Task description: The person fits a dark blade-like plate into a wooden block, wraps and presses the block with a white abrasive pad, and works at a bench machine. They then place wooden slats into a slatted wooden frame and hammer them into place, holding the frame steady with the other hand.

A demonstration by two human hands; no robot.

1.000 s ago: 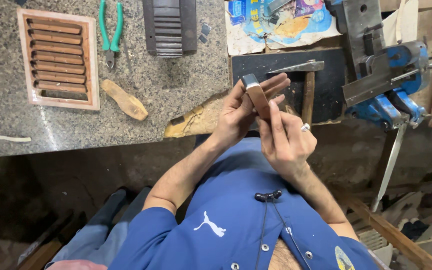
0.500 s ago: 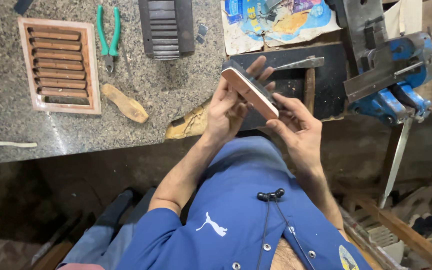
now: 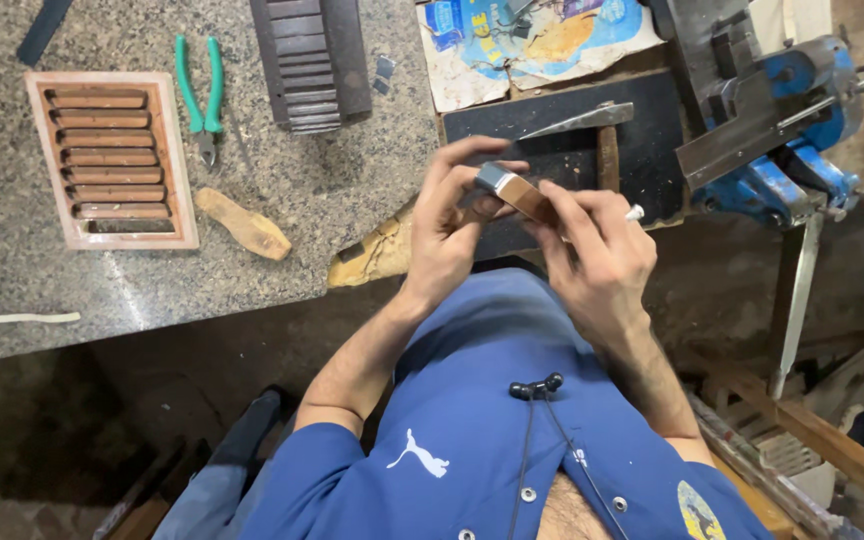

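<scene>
Both my hands hold one small wooden slat, brown with a grey end, over the edge of the granite bench. My left hand pinches its grey end with thumb and fingers. My right hand wraps the other end, which is hidden under the fingers; a ring shows on one finger. A black board with a metal square lies just beyond the hands.
A wooden louvre frame lies at the left, with green-handled pliers and a dark slatted block beside it. A wood offcut rests nearer. A blue bench vise stands at the right. A printed paper sheet lies behind.
The slat has been turned in my hands: half a second ago its long pale face showed, now its short grey end faces up and my right hand covers more of it.
</scene>
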